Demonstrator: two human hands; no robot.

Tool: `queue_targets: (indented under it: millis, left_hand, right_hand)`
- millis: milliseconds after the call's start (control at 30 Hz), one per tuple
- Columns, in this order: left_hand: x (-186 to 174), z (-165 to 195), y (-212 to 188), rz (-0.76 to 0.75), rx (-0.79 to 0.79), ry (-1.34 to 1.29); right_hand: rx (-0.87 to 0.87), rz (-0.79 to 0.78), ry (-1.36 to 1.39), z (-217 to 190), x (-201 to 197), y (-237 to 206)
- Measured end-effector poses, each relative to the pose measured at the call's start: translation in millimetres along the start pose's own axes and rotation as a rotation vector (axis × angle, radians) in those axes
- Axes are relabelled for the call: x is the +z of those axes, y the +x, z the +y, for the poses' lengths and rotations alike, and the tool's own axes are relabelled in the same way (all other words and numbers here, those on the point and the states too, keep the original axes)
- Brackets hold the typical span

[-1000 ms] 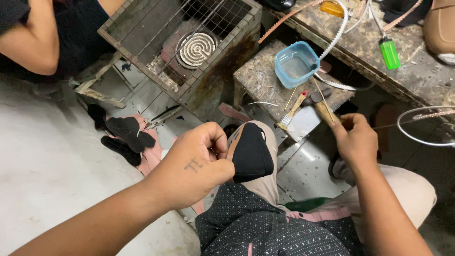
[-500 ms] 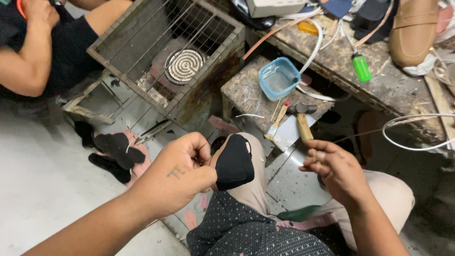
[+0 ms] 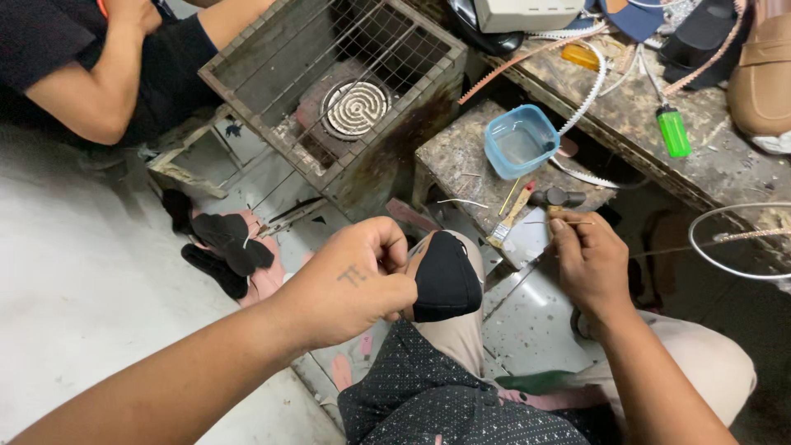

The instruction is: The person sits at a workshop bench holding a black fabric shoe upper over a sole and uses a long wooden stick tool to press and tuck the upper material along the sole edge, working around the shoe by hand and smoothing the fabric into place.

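Left hand (image 3: 358, 284) grips black leather piece (image 3: 445, 276) on knee; right hand (image 3: 589, 259) pinches, seemingly, thin stick.

The left hand (image 3: 350, 284) curls over the near edge of the flat black leather piece (image 3: 445, 276) on the knee, so that edge and the fingertips are out of sight. The right hand (image 3: 589, 259) pinches something thin, too small to tell. The white wire hoop (image 3: 725, 239) runs off the right edge, and the tan leather shoe (image 3: 762, 78) is cut at the corner. Another person's arm (image 3: 91, 99) leaves the frame at top left, hand half gone. The coil inside the rusty wire cage (image 3: 356, 107) sits behind bars.
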State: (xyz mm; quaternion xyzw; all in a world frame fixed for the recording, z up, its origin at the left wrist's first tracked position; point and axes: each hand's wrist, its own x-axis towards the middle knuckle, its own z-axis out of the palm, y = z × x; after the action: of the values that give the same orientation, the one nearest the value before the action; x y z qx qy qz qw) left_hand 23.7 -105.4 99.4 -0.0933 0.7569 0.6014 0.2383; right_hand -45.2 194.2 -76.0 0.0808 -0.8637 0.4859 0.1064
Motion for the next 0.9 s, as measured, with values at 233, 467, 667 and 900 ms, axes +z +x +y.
queue_targets:
  millis: [233, 467, 667, 900]
  left_hand:
    - [-2.9, -5.1, 7.2, -0.028, 0.044, -0.079]
    - [-6.5, -4.2, 12.1, -0.044, -0.02, -0.05]
    - [-5.4, 2.1, 20.5, -0.067, -0.016, -0.042]
    - [-14.2, 6.4, 29.1, -0.064, -0.09, -0.058]
  right_hand:
    - [-0.105, -0.119, -0.206, 9.6, 15.9, 16.4]
    - [0.001, -0.063, -0.125, -11.0, 3.7, 55.6]
    - [-0.275, -0.064, -0.191, -9.2, 18.6, 118.9]
    - [-0.216, -0.141, -0.353, -8.7, 41.3, 149.8]
